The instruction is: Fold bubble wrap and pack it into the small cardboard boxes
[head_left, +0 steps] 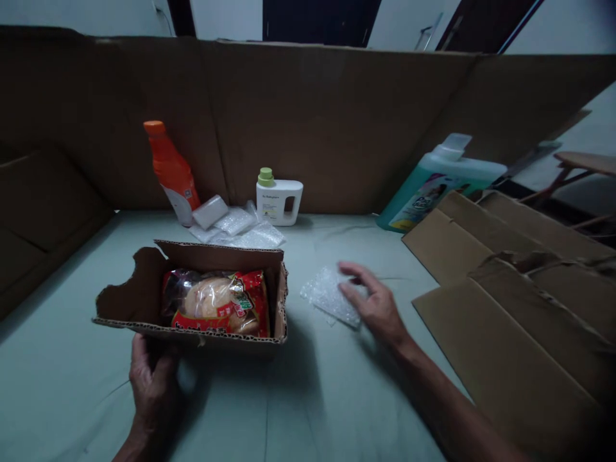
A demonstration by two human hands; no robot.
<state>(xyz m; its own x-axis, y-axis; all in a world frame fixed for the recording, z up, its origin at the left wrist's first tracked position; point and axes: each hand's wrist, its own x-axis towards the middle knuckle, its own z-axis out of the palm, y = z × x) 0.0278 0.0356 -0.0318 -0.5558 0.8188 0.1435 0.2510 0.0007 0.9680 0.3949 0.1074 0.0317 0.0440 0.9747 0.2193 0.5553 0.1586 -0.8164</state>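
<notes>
An open cardboard box [221,343] with rough-cut edges sits on the pale green cloth. Inside it lies a packaged food item [216,301], round and tan under clear plastic with red printing. My left hand [153,378] grips the box low at its near left side, its fingertips partly hidden in shadow. To the right of the box, my right hand [373,301] is open, thumb and fingers apart. Its fingertips hover over or just touch the edge of a small bubble wrap sheet [330,295]; exact contact is unclear.
Behind the box are an orange bottle [173,170], a pile of bubble wrap [240,224] and a white jug with a green cap [279,202]. A teal liquid bottle [423,186] leans at the back right. Folded cardboard [491,333] lies right; a cardboard wall [332,128] stands behind.
</notes>
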